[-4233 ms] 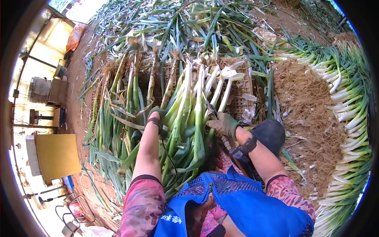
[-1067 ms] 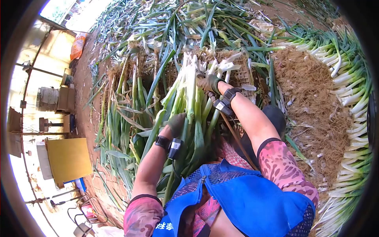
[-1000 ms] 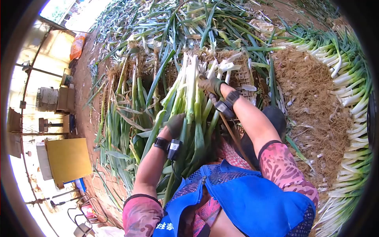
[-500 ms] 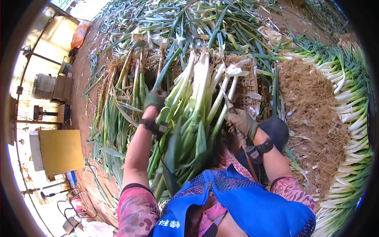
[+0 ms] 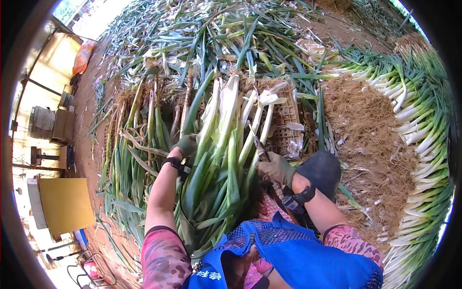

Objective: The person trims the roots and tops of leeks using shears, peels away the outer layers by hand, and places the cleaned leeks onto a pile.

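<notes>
Your right hand [image 5: 276, 168] — drawn back toward you, fingers clamped on the knife [image 5: 262, 151] | left hand [image 5: 185, 144] grips the leek bundle [image 5: 221, 159] lower — trimming continues.

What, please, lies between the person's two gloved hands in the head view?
In the head view, the bundle of leeks fills the stretch between the left hand and the right hand, which grips a knife.

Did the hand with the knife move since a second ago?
Yes. The right hand has pulled back toward the person, from up by the white stalk ends near the plastic crate to the crate's near edge.
</notes>
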A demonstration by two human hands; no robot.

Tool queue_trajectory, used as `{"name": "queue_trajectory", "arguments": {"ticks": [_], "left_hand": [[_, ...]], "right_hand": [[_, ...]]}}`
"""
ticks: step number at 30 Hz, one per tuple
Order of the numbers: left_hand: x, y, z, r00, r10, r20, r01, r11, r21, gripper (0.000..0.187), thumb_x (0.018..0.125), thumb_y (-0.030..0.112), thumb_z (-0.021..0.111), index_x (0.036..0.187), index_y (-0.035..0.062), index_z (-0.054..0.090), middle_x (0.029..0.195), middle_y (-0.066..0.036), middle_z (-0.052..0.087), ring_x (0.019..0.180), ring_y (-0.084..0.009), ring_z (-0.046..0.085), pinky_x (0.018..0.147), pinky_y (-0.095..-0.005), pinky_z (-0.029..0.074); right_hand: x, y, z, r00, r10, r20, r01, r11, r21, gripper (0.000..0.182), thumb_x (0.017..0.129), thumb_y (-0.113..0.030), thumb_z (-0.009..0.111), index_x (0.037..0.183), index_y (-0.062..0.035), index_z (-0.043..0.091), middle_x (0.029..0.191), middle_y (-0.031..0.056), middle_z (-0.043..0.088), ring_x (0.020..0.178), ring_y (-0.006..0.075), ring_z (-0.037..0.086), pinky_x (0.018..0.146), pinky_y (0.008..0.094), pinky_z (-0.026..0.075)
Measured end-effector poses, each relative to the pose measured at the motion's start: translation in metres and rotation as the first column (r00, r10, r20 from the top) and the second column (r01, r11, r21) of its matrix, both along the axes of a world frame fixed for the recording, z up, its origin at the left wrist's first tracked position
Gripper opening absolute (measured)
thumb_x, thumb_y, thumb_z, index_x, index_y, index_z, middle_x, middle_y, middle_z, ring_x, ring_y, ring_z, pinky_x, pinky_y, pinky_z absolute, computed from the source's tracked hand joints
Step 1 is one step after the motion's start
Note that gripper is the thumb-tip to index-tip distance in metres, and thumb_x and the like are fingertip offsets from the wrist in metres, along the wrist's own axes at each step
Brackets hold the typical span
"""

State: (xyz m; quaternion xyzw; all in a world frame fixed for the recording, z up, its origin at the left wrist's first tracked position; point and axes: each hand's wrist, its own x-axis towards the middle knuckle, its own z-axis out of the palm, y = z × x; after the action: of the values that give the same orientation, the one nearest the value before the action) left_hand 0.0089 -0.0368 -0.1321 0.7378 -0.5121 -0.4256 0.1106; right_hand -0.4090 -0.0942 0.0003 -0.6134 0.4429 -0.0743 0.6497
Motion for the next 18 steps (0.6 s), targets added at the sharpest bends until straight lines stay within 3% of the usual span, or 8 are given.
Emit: {"name": "queue_trajectory", "arguments": {"ticks": [2,4,5,8,10,12,14,18], "left_hand": [[0.000,-0.001,0.016,0.760,0.448,-0.471,-0.407,0.893,0.192,0.024,0.088,0.019,0.067,0.109,0.0085,0.068,0.089,0.002,0.066,0.072,-0.0122,0.061,0.067,-0.0284,0.051],[-0.005,-0.002,0.072,0.608,0.542,-0.580,-0.669,0.743,-0.006,0.021,0.090,0.019,0.063,0.107,0.0058,0.065,0.080,-0.003,0.062,0.070,-0.0099,0.056,0.065,-0.0234,0.048],[0.009,-0.013,0.045,0.550,0.553,-0.626,-0.827,0.468,-0.313,0.029,0.085,0.022,0.069,0.107,0.0039,0.064,0.088,-0.010,0.065,0.074,-0.0172,0.060,0.069,-0.0289,0.051],[0.051,-0.020,0.015,0.612,0.736,0.290,-0.619,0.674,-0.403,0.038,0.081,0.027,0.072,0.110,0.0044,0.064,0.096,-0.017,0.067,0.088,-0.0288,0.066,0.078,-0.0384,0.053],[0.012,-0.025,0.040,0.733,0.451,0.509,-0.432,0.887,-0.163,0.045,0.078,0.031,0.072,0.116,0.0085,0.061,0.114,-0.022,0.064,0.109,-0.0382,0.061,0.095,-0.0448,0.049],[-0.013,-0.023,0.025,0.684,0.363,0.633,-0.310,0.930,-0.198,0.051,0.079,0.036,0.071,0.120,0.0091,0.058,0.123,-0.020,0.062,0.112,-0.0372,0.061,0.098,-0.0442,0.048],[-0.015,-0.020,0.025,0.758,0.354,0.548,-0.513,0.843,0.164,0.058,0.078,0.042,0.072,0.124,0.0089,0.056,0.129,-0.019,0.059,0.116,-0.0365,0.060,0.099,-0.0442,0.047],[-0.024,0.002,0.050,0.799,0.435,0.415,-0.455,0.889,-0.055,0.056,0.078,0.054,0.068,0.110,0.0076,0.066,0.111,-0.019,0.068,0.107,-0.0373,0.063,0.091,-0.0458,0.050]], "right_hand": [[0.003,0.000,0.005,1.000,0.007,0.003,-0.007,1.000,-0.007,0.025,0.083,-0.024,0.068,0.089,-0.0036,0.055,0.071,0.0014,0.056,0.061,0.0106,0.053,0.055,0.0282,0.044],[0.004,-0.001,-0.004,0.999,-0.028,0.032,0.025,0.996,0.082,0.027,0.083,-0.025,0.068,0.092,-0.0026,0.055,0.072,0.0014,0.056,0.061,0.0103,0.053,0.055,0.0282,0.044],[0.003,-0.002,-0.011,0.999,0.020,-0.041,-0.019,0.999,0.040,0.043,0.079,-0.034,0.069,0.108,-0.0035,0.059,0.083,0.0079,0.061,0.076,0.0176,0.058,0.072,0.0322,0.047],[0.008,0.000,-0.006,0.987,0.070,-0.146,-0.075,0.997,-0.026,0.046,0.078,-0.035,0.069,0.111,-0.0039,0.058,0.085,0.0090,0.062,0.078,0.0195,0.060,0.073,0.0327,0.048],[0.011,-0.002,0.011,0.980,0.082,-0.183,-0.094,0.994,-0.060,0.049,0.078,-0.039,0.069,0.112,-0.0050,0.059,0.087,0.0110,0.063,0.080,0.0215,0.061,0.075,0.0335,0.048],[0.012,-0.002,0.008,0.971,0.103,-0.217,-0.120,0.990,-0.068,0.050,0.078,-0.041,0.069,0.112,-0.0056,0.059,0.088,0.0118,0.064,0.081,0.0223,0.062,0.076,0.0339,0.048],[0.011,-0.001,-0.010,0.976,0.094,-0.197,-0.115,0.988,-0.098,0.049,0.079,-0.040,0.068,0.113,-0.0055,0.059,0.089,0.0123,0.064,0.082,0.0229,0.062,0.077,0.0343,0.048],[0.002,0.000,-0.023,0.991,0.055,-0.124,-0.068,0.992,-0.106,0.051,0.079,-0.040,0.068,0.113,-0.0031,0.059,0.089,0.0118,0.064,0.084,0.0238,0.062,0.079,0.0339,0.048]]}}
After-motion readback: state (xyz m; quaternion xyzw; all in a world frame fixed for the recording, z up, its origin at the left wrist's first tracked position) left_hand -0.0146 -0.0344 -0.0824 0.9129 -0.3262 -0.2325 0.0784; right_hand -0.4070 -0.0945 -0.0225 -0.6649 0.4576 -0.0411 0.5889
